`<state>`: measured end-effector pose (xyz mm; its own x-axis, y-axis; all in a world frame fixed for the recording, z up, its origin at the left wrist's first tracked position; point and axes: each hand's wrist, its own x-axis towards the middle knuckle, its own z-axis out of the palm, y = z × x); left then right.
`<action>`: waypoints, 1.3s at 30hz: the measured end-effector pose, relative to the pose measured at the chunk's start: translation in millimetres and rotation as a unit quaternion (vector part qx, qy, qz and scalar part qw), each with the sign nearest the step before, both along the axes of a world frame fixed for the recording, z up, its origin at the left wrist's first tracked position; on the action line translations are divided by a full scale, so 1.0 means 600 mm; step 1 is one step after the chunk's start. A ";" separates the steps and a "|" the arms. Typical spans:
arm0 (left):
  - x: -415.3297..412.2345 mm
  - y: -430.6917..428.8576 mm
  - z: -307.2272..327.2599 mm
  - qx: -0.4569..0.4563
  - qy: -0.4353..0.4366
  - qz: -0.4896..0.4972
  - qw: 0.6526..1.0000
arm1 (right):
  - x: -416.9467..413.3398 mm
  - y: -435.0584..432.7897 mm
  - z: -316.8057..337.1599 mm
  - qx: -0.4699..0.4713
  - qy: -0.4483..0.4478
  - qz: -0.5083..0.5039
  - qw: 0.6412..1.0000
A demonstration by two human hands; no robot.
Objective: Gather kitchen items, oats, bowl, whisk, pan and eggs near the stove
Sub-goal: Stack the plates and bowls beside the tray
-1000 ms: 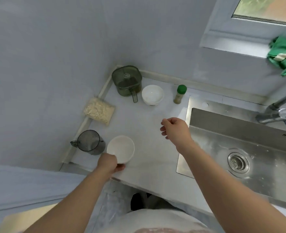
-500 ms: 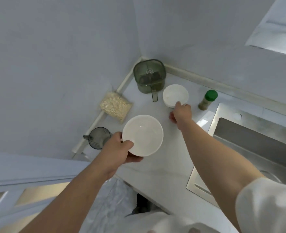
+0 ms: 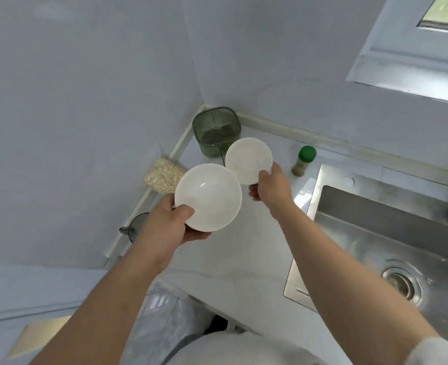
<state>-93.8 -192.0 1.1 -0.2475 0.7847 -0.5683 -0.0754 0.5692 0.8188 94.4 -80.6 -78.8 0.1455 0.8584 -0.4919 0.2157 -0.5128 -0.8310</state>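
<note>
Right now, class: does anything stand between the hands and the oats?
Nothing visible on the counter does, but the left hand holds a big bowl near the oats, and the right hand holds a small bowl.

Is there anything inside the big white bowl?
Empty. The big white bowl in the left hand shows only its bare, shiny white inside.

A home kitchen: steel sink set in a white counter under a window.
</note>
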 end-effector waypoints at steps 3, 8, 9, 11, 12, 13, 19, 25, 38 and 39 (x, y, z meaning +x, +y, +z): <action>0.000 0.012 0.025 0.047 0.006 -0.029 0.998 | 0.012 -0.061 0.052 0.020 0.008 0.008 1.000; 0.011 0.024 0.071 0.114 0.032 -0.123 0.985 | 0.011 -0.150 0.118 0.045 -0.003 0.007 0.999; 0.012 0.024 0.076 0.124 0.038 -0.141 0.981 | 0.010 -0.164 0.128 0.054 -0.012 0.002 0.998; 0.014 0.021 0.081 0.145 0.047 -0.174 0.973 | 0.006 -0.194 0.144 0.072 -0.031 -0.013 0.997; 0.014 0.020 0.081 0.151 0.048 -0.187 0.970 | 0.005 -0.207 0.150 0.080 -0.041 -0.019 0.996; 0.015 0.018 0.079 0.154 0.048 -0.202 0.966 | 0.003 -0.220 0.157 0.090 -0.050 -0.026 0.994; 0.045 -0.007 0.059 0.143 0.035 -0.320 0.936 | 0.001 -0.324 0.176 0.094 -0.087 -0.134 0.983; 0.163 -0.079 0.062 0.160 0.004 -0.439 0.884 | 0.051 -0.469 0.185 0.106 -0.156 -0.255 0.948; 0.419 -0.421 0.138 0.228 -0.062 -0.718 0.655 | 0.110 -0.898 0.248 0.135 -0.194 -0.539 0.808; 0.432 -0.455 0.145 0.236 -0.066 -0.733 0.635 | 0.110 -0.931 0.249 0.131 -0.199 -0.558 0.795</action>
<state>165.1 -465.3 88.1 0.9704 0.2075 -0.1238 0.1658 -0.1992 0.9658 160.4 -639.0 70.5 0.9876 0.1516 -0.0413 0.0215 -0.3906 -0.9203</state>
